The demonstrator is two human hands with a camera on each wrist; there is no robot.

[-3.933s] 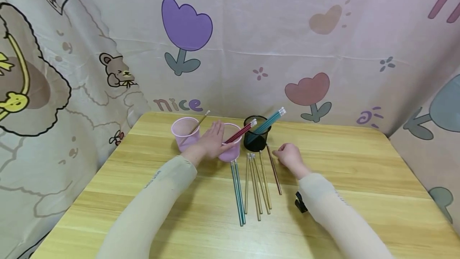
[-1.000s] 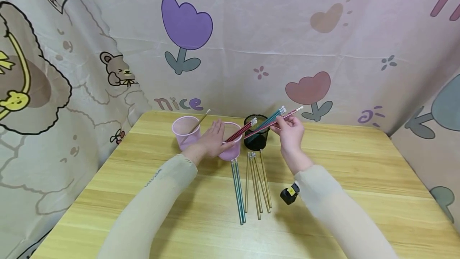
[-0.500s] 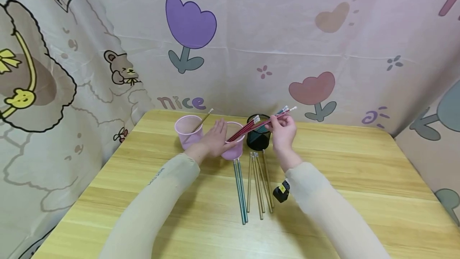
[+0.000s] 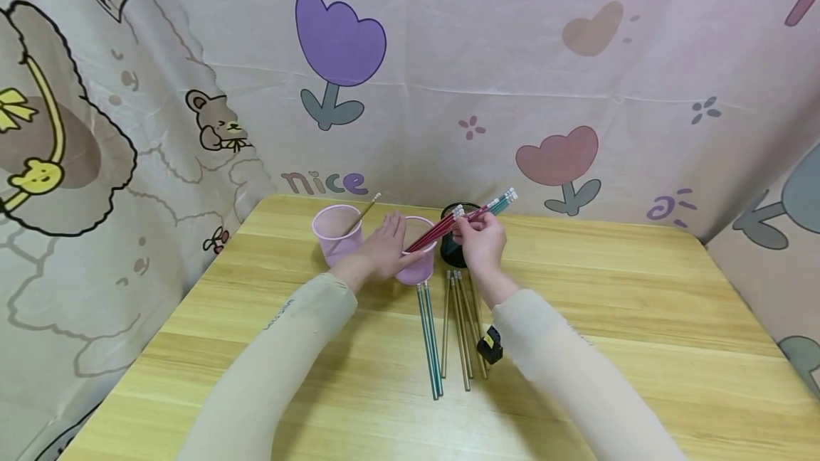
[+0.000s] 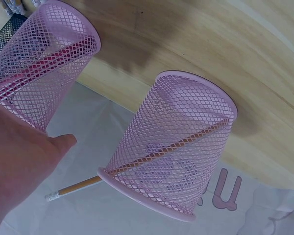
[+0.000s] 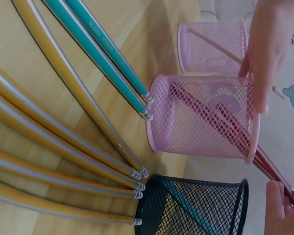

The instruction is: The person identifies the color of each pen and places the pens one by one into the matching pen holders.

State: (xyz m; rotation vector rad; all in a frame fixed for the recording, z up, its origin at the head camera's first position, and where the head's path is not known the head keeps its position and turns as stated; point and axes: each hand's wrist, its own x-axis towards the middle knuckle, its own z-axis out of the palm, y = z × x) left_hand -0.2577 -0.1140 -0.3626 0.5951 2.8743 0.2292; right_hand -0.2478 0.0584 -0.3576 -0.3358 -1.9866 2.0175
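Observation:
My left hand (image 4: 381, 247) lies against the middle pink mesh pencil holder (image 4: 415, 273), fingers straight and thumb along the near side of its rim. In this holder lean several red pencils (image 4: 432, 235), eraser ends up. My right hand (image 4: 483, 242) pinches a red pencil close to its eraser end, beside the other red ones above the rim. In the right wrist view, the right thumb and fingers (image 6: 279, 210) close on it at the edge of the picture. Partly behind the right hand stands a black mesh holder (image 6: 196, 200) with teal pencils (image 4: 501, 206).
Left of my left hand stands another pink mesh holder (image 5: 174, 147) with one gold pencil (image 5: 78, 186). On the wooden table, in front of the holders, lie two teal pencils (image 4: 428, 340) and several gold pencils (image 4: 461, 340). A printed cloth (image 4: 435, 55) hangs behind.
My right hand has picked up the red pencil from the table beside the black holder, raised it and carried it left to the middle pink holder. The left hand has stayed in place.

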